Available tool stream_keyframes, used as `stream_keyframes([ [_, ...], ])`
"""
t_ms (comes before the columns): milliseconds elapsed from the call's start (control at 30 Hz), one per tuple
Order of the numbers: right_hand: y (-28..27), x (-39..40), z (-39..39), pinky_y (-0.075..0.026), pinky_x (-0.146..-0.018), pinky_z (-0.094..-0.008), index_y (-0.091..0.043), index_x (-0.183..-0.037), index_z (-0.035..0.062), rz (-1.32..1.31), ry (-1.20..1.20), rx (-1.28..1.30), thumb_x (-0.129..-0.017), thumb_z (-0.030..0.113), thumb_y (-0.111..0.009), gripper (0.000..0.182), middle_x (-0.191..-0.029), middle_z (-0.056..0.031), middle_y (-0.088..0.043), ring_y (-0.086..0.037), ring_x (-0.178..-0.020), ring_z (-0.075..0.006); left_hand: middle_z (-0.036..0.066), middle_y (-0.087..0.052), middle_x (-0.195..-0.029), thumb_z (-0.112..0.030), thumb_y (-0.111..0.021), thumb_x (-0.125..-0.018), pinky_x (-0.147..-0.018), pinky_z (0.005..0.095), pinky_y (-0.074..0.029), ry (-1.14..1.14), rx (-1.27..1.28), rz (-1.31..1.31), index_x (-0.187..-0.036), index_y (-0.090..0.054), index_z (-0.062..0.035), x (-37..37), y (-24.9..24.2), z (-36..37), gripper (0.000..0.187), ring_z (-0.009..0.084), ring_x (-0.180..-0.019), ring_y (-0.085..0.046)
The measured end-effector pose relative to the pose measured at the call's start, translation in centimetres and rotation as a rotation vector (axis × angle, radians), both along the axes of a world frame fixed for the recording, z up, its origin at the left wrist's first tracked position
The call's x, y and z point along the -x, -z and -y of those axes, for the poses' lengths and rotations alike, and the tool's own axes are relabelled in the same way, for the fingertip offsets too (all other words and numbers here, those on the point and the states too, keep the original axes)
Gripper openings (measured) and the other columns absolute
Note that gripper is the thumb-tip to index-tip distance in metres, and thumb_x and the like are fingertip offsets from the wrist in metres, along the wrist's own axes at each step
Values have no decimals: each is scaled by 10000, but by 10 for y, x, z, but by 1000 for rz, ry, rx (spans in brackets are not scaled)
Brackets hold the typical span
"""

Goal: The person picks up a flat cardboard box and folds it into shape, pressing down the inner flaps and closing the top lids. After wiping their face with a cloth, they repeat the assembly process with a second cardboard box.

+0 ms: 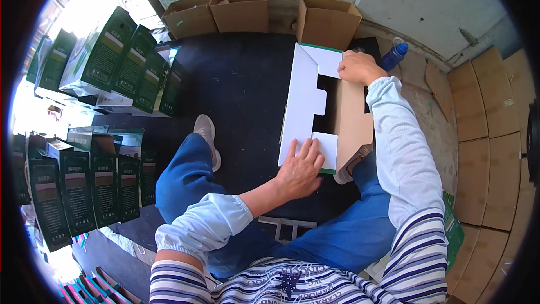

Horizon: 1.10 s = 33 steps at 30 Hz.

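A carton [298,98] with white inner flaps, a tan panel and green edges stands between my knees. Its top is partly open, with a dark gap in the middle. My left hand [301,171] lies on the near white flap, fingers spread and pressing lightly. At the far end, my right hand [360,67] has its fingers curled over the carton's corner flap, gripping it; the fingertips are partly hidden.
Several green printed cartons [112,56] stand at the left, with another row of green cartons [90,186] nearer. Open brown boxes [329,22] line the wall. A blue bottle [395,55] is at the far right, and stacked brown cardboard [486,152] stands on the right. Black covering [236,79] lies beneath.
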State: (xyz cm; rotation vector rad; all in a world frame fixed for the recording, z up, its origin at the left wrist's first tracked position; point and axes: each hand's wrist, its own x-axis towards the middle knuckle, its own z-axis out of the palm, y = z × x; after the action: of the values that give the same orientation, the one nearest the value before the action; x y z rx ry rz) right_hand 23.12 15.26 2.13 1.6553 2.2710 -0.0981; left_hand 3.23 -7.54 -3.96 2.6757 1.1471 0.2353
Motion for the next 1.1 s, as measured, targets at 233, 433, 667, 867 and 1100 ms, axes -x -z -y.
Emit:
stream_keyframes([
  [233, 11, -5, 4, -503, -849, -392, -704, -1029, 100, 84, 180, -56, -808, 187, -557, 280, -1084, -152, -647, -618, -1028, -308, 166, -509, -1011, -428, -663, -735, -802, 429, -391, -3, -45, 32, -941, -556, -1, -30, -2, -4, 487, 299, -978, -483],
  [433, 4, -45, 29, -488, -874, -397, -678, -1044, 25, -76, 379, 28, -774, 212, -548, 354, -1091, -207, -640, -612, -1030, -358, 109, -527, -895, -163, -605, -701, -719, 388, -430, -59, -69, 70, -907, -568, -38, -16, -4, -4, 243, 269, -878, -530],
  [667, 2, -86, 66, -465, -527, -298, -634, -1020, -18, -729, 629, 483, -817, 548, -464, 624, -793, -143, -595, -577, -625, -178, 118, -573, -856, -190, -567, -867, -750, 411, -464, -212, 28, 101, -824, -610, -20, 57, -12, -28, 180, 322, -866, -553],
  [867, 14, -72, 81, -456, -491, -267, -582, -998, -58, -863, 654, 207, -791, 808, -318, 929, -737, -127, -586, -590, -578, -174, 203, -627, -881, -230, -559, -910, -764, 444, -464, -419, 138, 332, -1259, -391, 31, 55, -4, -39, 467, 372, -866, -581],
  [1100, 31, -30, 84, -498, -750, -417, -513, -1138, 56, -513, 296, -436, -898, 492, -471, 499, -900, -204, -607, -605, -889, -373, 258, -627, -861, -203, -603, -871, -731, 458, -489, -648, 257, 324, -1424, -95, 63, 44, -8, -53, 797, 394, -857, -614],
])
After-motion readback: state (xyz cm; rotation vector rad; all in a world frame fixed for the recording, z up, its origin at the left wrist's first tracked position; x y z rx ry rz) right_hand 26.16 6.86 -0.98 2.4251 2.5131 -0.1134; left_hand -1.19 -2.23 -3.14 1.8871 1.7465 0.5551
